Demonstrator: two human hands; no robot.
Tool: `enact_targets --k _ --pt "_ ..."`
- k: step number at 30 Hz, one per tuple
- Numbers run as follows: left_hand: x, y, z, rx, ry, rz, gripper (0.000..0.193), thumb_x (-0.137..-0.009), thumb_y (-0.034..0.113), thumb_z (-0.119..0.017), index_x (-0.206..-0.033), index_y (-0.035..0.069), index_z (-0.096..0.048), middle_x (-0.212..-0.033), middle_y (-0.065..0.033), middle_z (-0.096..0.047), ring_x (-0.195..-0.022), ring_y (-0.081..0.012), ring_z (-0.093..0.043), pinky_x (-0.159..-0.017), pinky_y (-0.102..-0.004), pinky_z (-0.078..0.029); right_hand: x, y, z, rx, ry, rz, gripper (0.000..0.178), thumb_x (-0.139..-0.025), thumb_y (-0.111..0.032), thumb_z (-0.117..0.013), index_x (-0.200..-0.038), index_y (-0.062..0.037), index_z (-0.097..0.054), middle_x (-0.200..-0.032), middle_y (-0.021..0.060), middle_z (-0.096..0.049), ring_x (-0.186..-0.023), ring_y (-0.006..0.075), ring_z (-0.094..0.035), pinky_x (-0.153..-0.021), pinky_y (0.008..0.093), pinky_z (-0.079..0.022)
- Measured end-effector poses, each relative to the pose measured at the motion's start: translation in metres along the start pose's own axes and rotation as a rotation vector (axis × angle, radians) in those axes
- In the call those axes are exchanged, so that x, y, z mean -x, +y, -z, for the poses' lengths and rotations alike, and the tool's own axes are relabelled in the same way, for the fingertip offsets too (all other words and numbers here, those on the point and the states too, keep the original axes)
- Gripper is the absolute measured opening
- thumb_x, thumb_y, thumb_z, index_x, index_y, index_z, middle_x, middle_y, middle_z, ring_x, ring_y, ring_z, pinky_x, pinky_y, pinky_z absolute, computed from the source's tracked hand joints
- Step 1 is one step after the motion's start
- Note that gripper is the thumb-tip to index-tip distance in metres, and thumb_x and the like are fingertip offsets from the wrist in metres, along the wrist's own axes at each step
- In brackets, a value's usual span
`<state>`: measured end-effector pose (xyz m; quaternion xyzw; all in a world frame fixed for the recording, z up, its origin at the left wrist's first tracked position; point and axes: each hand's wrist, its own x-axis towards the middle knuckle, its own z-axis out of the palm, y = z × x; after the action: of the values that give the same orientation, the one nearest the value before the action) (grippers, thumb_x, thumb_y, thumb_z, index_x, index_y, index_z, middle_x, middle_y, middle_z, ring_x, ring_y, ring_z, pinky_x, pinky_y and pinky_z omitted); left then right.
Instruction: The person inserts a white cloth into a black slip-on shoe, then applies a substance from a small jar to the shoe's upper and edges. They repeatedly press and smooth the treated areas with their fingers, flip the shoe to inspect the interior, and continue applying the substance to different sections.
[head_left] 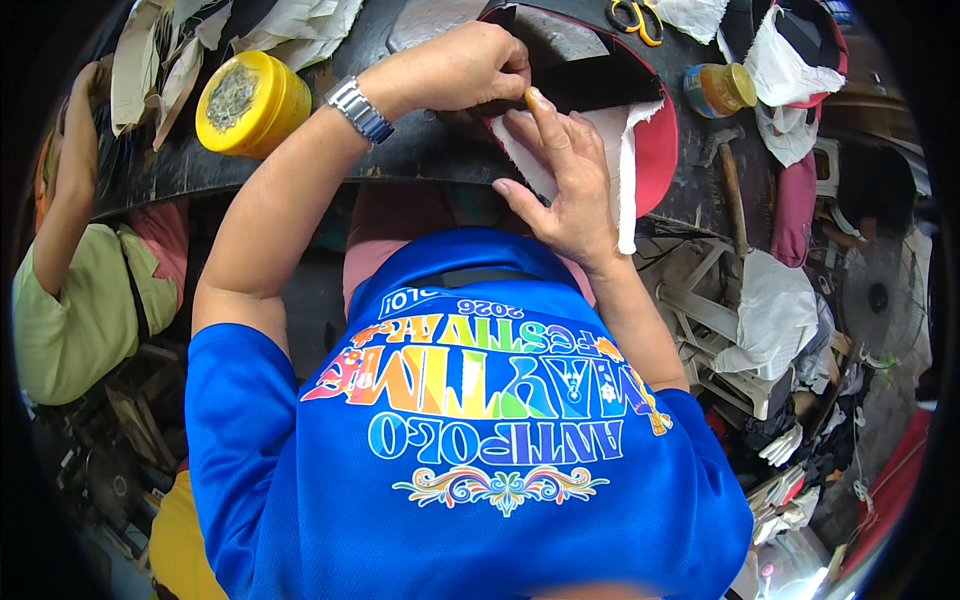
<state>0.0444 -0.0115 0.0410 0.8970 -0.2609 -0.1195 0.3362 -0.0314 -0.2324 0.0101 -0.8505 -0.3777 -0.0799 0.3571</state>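
Small craft/sewing-type workshop, cramped & cluttered. Landmark: dark curved worktable (420,150). On it, far side: scissors (636,18) w/ yellow handles; left end: open yellow tin (250,100); right edge: hammer (728,170), small jar (720,88). Cloth scraps (300,25) heaped along back, more fabric piles (775,310) right of table.

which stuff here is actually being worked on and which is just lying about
In hand:
- black piece, pinched by the left hand
- white cloth, pressed flat by the right hand
- red piece beneath them

Lying about:
- yellow tin
- scissors
- small jar
- hammer
- loose rags on the dark table
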Motion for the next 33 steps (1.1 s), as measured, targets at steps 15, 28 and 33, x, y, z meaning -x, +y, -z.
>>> enact_targets --k 15,28,33 --pt "0.044 -0.011 -0.042 0.335 0.263 -0.171 0.039 -0.088 -0.001 -0.073 -0.126 0.002 -0.063 -0.126 -0.0099 -0.061 -0.119 -0.0222 -0.065 -0.105 -0.0340 -0.053 0.001 0.000 0.008 -0.081 -0.115 0.053 0.053 -0.078 -0.035 -0.078 -0.123 -0.0088 -0.071 -0.131 0.0147 -0.065 -0.124 0.0338 -0.051 -0.117 0.0516 -0.025" --pt "0.051 0.010 -0.049 0.178 0.427 0.001 0.045 -0.081 -0.008 -0.069 -0.125 0.004 -0.065 -0.118 -0.0108 -0.064 -0.107 -0.0240 -0.069 -0.092 -0.0329 -0.057 -0.039 -0.004 0.011 0.017 0.071 -0.205 0.067 -0.081 0.012 -0.054 -0.145 -0.0095 -0.050 -0.113 0.0226 -0.067 -0.103 0.0392 -0.066 -0.090 0.0485 -0.053" --pt "0.058 0.009 -0.051 0.204 0.471 0.051 0.036 -0.082 -0.003 -0.073 -0.117 0.004 -0.070 -0.120 -0.0111 -0.066 -0.105 -0.0259 -0.070 -0.091 -0.0335 -0.057 -0.042 0.005 -0.002 0.174 0.090 -0.121 0.063 -0.083 0.008 -0.060 -0.142 -0.0148 -0.056 -0.099 0.0126 -0.068 -0.087 0.0277 -0.067 -0.079 0.0405 -0.055"
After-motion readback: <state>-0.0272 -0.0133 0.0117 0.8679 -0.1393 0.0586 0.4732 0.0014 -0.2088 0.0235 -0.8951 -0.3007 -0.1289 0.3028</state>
